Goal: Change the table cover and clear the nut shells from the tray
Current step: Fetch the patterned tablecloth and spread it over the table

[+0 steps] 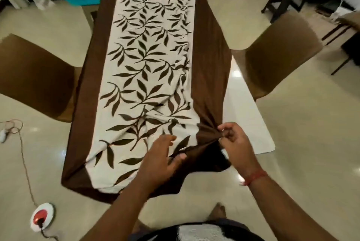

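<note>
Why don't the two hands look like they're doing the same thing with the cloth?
The right hand pinches a bunched brown corner of the table cover; the left hand has looser, spread fingers. The right hand wears a red wrist thread; the left wears none. Both touch the cover's near end.

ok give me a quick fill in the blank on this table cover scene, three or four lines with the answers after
1. The right hand pinches a bunched corner of the brown-bordered, leaf-patterned table cover along its ____ border.
2. The left hand rests on the cover with its fingers ____.
3. The bare white table top shows on the ____ side of the cover.
4. A brown padded chair stands on ____ side of the table.

Missing words: brown; spread; right; each
</note>
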The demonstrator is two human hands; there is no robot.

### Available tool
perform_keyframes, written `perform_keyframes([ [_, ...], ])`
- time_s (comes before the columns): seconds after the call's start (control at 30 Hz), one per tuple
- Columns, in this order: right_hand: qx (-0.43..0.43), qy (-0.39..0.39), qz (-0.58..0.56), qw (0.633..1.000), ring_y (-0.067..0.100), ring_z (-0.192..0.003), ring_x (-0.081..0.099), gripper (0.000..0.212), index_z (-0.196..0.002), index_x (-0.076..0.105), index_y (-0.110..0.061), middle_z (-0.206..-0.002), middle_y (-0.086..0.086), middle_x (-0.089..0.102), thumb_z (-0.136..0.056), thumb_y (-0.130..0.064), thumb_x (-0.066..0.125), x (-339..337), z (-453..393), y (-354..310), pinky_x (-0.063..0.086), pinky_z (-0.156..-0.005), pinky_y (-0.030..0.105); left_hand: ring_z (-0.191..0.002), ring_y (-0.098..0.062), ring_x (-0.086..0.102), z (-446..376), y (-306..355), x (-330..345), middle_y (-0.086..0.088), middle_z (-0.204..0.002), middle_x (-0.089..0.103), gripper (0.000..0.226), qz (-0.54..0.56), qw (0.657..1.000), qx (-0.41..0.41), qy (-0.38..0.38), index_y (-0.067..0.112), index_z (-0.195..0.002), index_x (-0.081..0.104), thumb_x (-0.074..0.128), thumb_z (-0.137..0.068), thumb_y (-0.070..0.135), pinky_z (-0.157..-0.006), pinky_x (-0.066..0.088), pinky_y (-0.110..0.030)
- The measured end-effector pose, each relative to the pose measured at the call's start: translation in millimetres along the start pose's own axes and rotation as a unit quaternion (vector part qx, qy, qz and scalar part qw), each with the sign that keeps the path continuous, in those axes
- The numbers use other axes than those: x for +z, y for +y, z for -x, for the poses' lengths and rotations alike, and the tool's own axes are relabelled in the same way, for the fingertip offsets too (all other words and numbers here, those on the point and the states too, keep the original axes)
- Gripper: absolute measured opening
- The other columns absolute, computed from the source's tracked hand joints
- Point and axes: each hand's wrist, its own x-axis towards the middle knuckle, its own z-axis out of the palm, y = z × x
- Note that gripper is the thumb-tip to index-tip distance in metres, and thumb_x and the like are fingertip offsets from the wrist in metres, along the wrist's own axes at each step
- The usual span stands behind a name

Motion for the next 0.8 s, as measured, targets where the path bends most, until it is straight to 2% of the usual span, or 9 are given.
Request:
perform_keyframes([
  [0.07, -0.034, -0.087, 0.056, 0.994, 0.013, -0.083, 0.065, 0.034, -0.101, 0.060, -0.036, -0.086, -0.004, 0.065, -0.081, -0.009, 0.059, -13.9, -1.9, -2.7, 0.053, -0.079, 0.022, -0.115, 0.000, 0.048, -21.1, 48.8, 33.1, 0.015, -0.130, 0.048, 0.068, -0.019, 0.997, 0.021, -0.077, 0.035, -0.139, 0.039, 0.054, -0.083, 0.070, -0.090, 0.044, -0.018],
  [0.13, -0.010, -0.178, 0.012, 0.984, 0.013, -0.090, 0.067, 0.030, -0.108, 0.060, -0.037, -0.092, -0.005, 0.066, -0.088, -0.015, 0.062, -20.7, -3.9, -0.2, 0.053, -0.084, 0.020, -0.101, -0.009, 0.060, -38.4, 77.6, 52.0, 0.010, -0.113, 0.061, 0.037, -0.037, 0.994, 0.001, -0.102, 0.037, -0.122, 0.050, 0.054, -0.089, 0.051, -0.076, 0.047, -0.024],
  [0.2, 0.063, -0.151, -0.070, 0.984, 0.013, -0.096, 0.067, 0.022, -0.111, 0.060, -0.032, -0.097, -0.004, 0.067, -0.094, -0.019, 0.062, -28.6, -6.7, 12.0, 0.053, -0.090, 0.024, -0.089, -0.019, 0.064, -51.0, 92.3, 62.8, 0.004, -0.095, 0.068, 0.013, -0.067, 0.992, -0.035, -0.098, 0.028, -0.102, 0.059, 0.050, -0.095, 0.034, -0.072, 0.045, -0.030],
  [0.3, 0.234, -0.001, -0.044, 0.971, 0.022, -0.117, 0.058, 0.026, -0.122, 0.053, -0.023, -0.121, -0.001, 0.060, -0.098, -0.033, 0.056, -39.8, -15.8, 41.6, 0.048, -0.099, 0.035, -0.078, -0.012, 0.060, -53.9, 100.5, 62.6, 0.007, -0.080, 0.064, 0.021, -0.025, 0.995, -0.060, -0.080, 0.028, -0.079, 0.054, 0.050, -0.100, 0.034, -0.069, 0.043, -0.030],
  [0.4, 0.334, -0.054, -0.121, 0.933, 0.022, -0.116, 0.057, 0.052, -0.138, 0.043, -0.020, -0.130, 0.005, 0.058, -0.096, -0.048, 0.055, -45.1, -22.5, 64.7, 0.046, -0.104, 0.040, -0.077, -0.002, 0.060, -49.4, 113.0, 59.2, 0.012, -0.077, 0.064, 0.022, 0.089, 0.985, -0.083, -0.124, 0.036, -0.079, 0.058, 0.049, -0.099, 0.041, -0.069, 0.045, -0.022],
  [0.5, 0.364, -0.126, -0.279, 0.879, 0.034, -0.108, 0.068, 0.042, -0.126, 0.061, -0.012, -0.117, 0.017, 0.069, -0.093, -0.037, 0.066, -41.8, -31.9, 64.8, 0.055, -0.094, 0.048, -0.091, 0.009, 0.063, -43.5, 120.0, 59.0, 0.028, -0.093, 0.068, 0.023, 0.170, 0.969, -0.101, -0.148, 0.058, -0.093, 0.063, 0.048, -0.100, 0.042, -0.076, 0.046, -0.008],
  [0.57, 0.339, -0.155, -0.296, 0.879, 0.038, -0.106, 0.068, 0.032, -0.120, 0.067, -0.005, -0.114, 0.023, 0.070, -0.091, -0.020, 0.067, -45.6, -39.4, 58.6, 0.058, -0.087, 0.044, -0.089, 0.008, 0.063, -43.5, 119.4, 60.3, 0.028, -0.090, 0.068, 0.023, 0.194, 0.963, -0.116, -0.148, 0.057, -0.092, 0.064, 0.048, -0.100, 0.042, -0.074, 0.045, -0.007],
  [0.67, 0.296, -0.081, -0.363, 0.880, 0.039, -0.105, 0.068, 0.028, -0.117, 0.067, 0.001, -0.115, 0.026, 0.068, -0.091, -0.008, 0.061, -72.6, -48.3, 59.1, 0.059, -0.080, 0.039, -0.083, 0.010, 0.061, -46.7, 115.4, 66.0, 0.030, -0.083, 0.066, 0.020, 0.210, 0.957, -0.115, -0.163, 0.053, -0.085, 0.063, 0.047, -0.096, 0.051, -0.072, 0.043, -0.009],
  [0.8, 0.233, 0.126, -0.333, 0.905, 0.022, -0.086, 0.074, 0.017, -0.107, 0.070, -0.006, -0.100, 0.013, 0.075, -0.094, -0.007, 0.057, -151.0, -49.3, 65.0, 0.059, -0.064, 0.027, -0.082, 0.003, 0.062, -57.6, 113.3, 91.3, 0.020, -0.085, 0.067, 0.029, 0.188, 0.949, -0.072, -0.243, 0.041, -0.092, 0.067, 0.042, -0.095, 0.057, -0.079, 0.051, -0.025],
])
